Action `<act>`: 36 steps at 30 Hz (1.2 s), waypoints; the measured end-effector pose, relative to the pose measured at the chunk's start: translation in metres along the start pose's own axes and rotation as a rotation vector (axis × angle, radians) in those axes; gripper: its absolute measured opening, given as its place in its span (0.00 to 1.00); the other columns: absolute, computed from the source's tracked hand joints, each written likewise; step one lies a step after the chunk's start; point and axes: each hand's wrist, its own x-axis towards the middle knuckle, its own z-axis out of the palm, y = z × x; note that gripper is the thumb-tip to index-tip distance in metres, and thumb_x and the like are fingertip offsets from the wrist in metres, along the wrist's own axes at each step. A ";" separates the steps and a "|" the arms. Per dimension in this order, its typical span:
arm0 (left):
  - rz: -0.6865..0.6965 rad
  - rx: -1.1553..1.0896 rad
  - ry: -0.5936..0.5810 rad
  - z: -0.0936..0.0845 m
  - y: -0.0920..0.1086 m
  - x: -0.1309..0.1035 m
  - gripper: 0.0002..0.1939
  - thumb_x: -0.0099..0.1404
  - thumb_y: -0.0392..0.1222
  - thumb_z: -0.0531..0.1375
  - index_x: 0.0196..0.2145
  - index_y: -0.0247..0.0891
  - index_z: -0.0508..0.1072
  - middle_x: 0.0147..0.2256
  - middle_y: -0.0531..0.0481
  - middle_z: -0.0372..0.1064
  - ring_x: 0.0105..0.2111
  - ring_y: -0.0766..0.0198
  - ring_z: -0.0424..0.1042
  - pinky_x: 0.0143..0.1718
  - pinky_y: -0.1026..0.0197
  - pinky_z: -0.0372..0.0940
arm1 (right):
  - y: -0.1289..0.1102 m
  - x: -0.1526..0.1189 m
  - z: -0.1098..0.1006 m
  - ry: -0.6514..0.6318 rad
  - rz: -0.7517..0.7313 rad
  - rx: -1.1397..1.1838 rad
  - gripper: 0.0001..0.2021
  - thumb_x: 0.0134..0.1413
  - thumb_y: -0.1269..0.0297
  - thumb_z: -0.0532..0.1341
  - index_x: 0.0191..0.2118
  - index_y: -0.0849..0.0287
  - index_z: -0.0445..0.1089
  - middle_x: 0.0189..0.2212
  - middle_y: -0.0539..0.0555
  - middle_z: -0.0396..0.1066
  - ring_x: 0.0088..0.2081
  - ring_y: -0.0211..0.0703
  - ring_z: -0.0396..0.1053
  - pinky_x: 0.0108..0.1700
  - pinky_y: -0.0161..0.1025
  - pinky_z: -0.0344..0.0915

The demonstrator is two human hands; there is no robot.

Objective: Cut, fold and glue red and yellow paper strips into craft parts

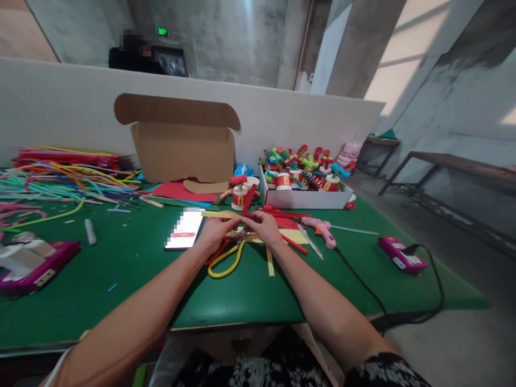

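Observation:
Close together above the table, my left hand [217, 232] and my right hand [264, 227] pinch a narrow yellow strip [215, 214], one near each side of its right end. The strip's free end points left, over a phone. A red strip [249, 201] stands out just beyond my fingertips; I cannot tell whether it is held. Scissors with yellow handles [226, 270] lie below my hands, their blades partly hidden. Another yellow strip [270, 264] and yellow sheet material [296, 236] lie beside my right wrist.
A pink glue gun [321, 228], a pen [310, 243] and a purple power strip [401, 255] lie rightward. Behind stand a white box [306, 201] of small figures and a cardboard box [183, 150]. A phone [184, 230] and colourful pipe cleaners [68, 180] are leftward. A person sits beyond the partition.

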 end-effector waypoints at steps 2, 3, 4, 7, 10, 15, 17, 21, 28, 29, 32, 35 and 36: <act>0.000 0.010 -0.011 0.000 0.000 0.000 0.17 0.43 0.50 0.67 0.26 0.34 0.73 0.22 0.52 0.66 0.23 0.66 0.64 0.25 0.65 0.59 | 0.001 0.001 0.000 0.026 -0.025 -0.034 0.15 0.34 0.53 0.67 0.24 0.60 0.70 0.18 0.49 0.71 0.21 0.38 0.68 0.28 0.35 0.66; -0.009 0.000 -0.016 0.001 0.000 -0.001 0.17 0.43 0.50 0.67 0.27 0.33 0.72 0.22 0.52 0.66 0.23 0.67 0.63 0.25 0.65 0.58 | 0.001 0.001 0.000 0.043 -0.033 -0.043 0.14 0.34 0.54 0.67 0.24 0.60 0.71 0.18 0.49 0.71 0.22 0.38 0.68 0.28 0.35 0.66; -0.021 -0.021 -0.025 0.001 0.000 -0.001 0.17 0.43 0.49 0.67 0.27 0.33 0.72 0.22 0.53 0.65 0.23 0.67 0.63 0.25 0.65 0.58 | 0.002 0.002 0.000 0.058 -0.039 -0.049 0.14 0.34 0.54 0.67 0.24 0.60 0.71 0.18 0.49 0.71 0.22 0.38 0.68 0.29 0.36 0.67; -0.048 -0.075 -0.045 0.002 -0.001 -0.001 0.18 0.43 0.49 0.67 0.26 0.32 0.72 0.22 0.52 0.66 0.22 0.68 0.63 0.24 0.65 0.58 | 0.001 0.001 0.000 0.076 -0.058 -0.076 0.13 0.35 0.55 0.67 0.24 0.60 0.71 0.19 0.50 0.72 0.22 0.39 0.69 0.29 0.36 0.66; -0.034 -0.030 -0.048 0.002 0.001 -0.002 0.18 0.43 0.49 0.67 0.25 0.32 0.72 0.22 0.52 0.66 0.22 0.68 0.62 0.24 0.65 0.58 | 0.000 0.001 -0.001 0.056 -0.042 -0.088 0.13 0.34 0.54 0.67 0.22 0.60 0.70 0.17 0.49 0.71 0.21 0.38 0.68 0.26 0.34 0.65; -0.020 0.079 -0.125 -0.002 0.007 -0.003 0.17 0.45 0.49 0.66 0.27 0.33 0.73 0.25 0.51 0.68 0.26 0.65 0.66 0.27 0.64 0.61 | 0.000 0.003 -0.007 -0.039 0.024 -0.106 0.15 0.32 0.55 0.68 0.22 0.62 0.69 0.16 0.48 0.69 0.20 0.36 0.67 0.25 0.33 0.63; -0.011 0.101 -0.133 -0.002 0.008 -0.003 0.17 0.46 0.50 0.66 0.27 0.33 0.72 0.26 0.50 0.69 0.26 0.65 0.66 0.27 0.64 0.61 | 0.000 0.004 -0.008 -0.033 0.039 -0.097 0.15 0.31 0.56 0.69 0.22 0.63 0.69 0.16 0.49 0.69 0.20 0.36 0.67 0.26 0.33 0.63; -0.014 0.040 -0.135 -0.001 0.006 -0.001 0.18 0.45 0.51 0.66 0.25 0.32 0.71 0.22 0.53 0.66 0.22 0.68 0.63 0.24 0.65 0.58 | 0.000 0.003 -0.005 0.017 0.069 0.032 0.16 0.28 0.57 0.70 0.22 0.62 0.68 0.17 0.47 0.69 0.20 0.37 0.68 0.28 0.34 0.65; 0.011 0.000 -0.122 0.000 0.004 0.000 0.18 0.46 0.51 0.66 0.25 0.32 0.70 0.21 0.54 0.65 0.21 0.69 0.62 0.24 0.65 0.57 | 0.000 0.000 -0.001 0.029 0.052 0.034 0.14 0.30 0.57 0.69 0.22 0.61 0.69 0.17 0.49 0.70 0.22 0.38 0.69 0.28 0.35 0.65; 0.012 0.008 -0.122 -0.001 0.004 0.000 0.18 0.46 0.51 0.66 0.25 0.32 0.70 0.21 0.54 0.65 0.21 0.69 0.62 0.24 0.65 0.57 | 0.000 0.000 -0.001 0.015 0.040 0.008 0.14 0.31 0.57 0.69 0.22 0.62 0.70 0.18 0.49 0.71 0.22 0.38 0.69 0.28 0.34 0.65; 0.009 0.027 -0.131 -0.001 0.004 0.000 0.19 0.45 0.52 0.66 0.26 0.32 0.71 0.22 0.53 0.66 0.22 0.68 0.63 0.24 0.65 0.57 | -0.001 0.000 -0.003 -0.020 0.025 -0.060 0.13 0.33 0.57 0.68 0.23 0.62 0.71 0.19 0.50 0.72 0.23 0.39 0.69 0.28 0.35 0.64; 0.008 0.031 -0.136 -0.001 0.003 0.001 0.19 0.45 0.53 0.66 0.26 0.33 0.70 0.23 0.52 0.65 0.22 0.68 0.62 0.24 0.65 0.57 | -0.002 -0.001 -0.001 0.033 0.037 -0.055 0.14 0.32 0.56 0.68 0.20 0.61 0.68 0.17 0.49 0.70 0.21 0.39 0.69 0.27 0.35 0.64; 0.009 0.024 -0.143 -0.001 0.003 0.001 0.19 0.46 0.53 0.66 0.26 0.33 0.70 0.22 0.53 0.65 0.22 0.69 0.62 0.24 0.65 0.57 | -0.002 -0.001 0.000 0.061 0.043 -0.033 0.15 0.31 0.56 0.69 0.19 0.61 0.67 0.16 0.49 0.70 0.21 0.39 0.69 0.28 0.35 0.64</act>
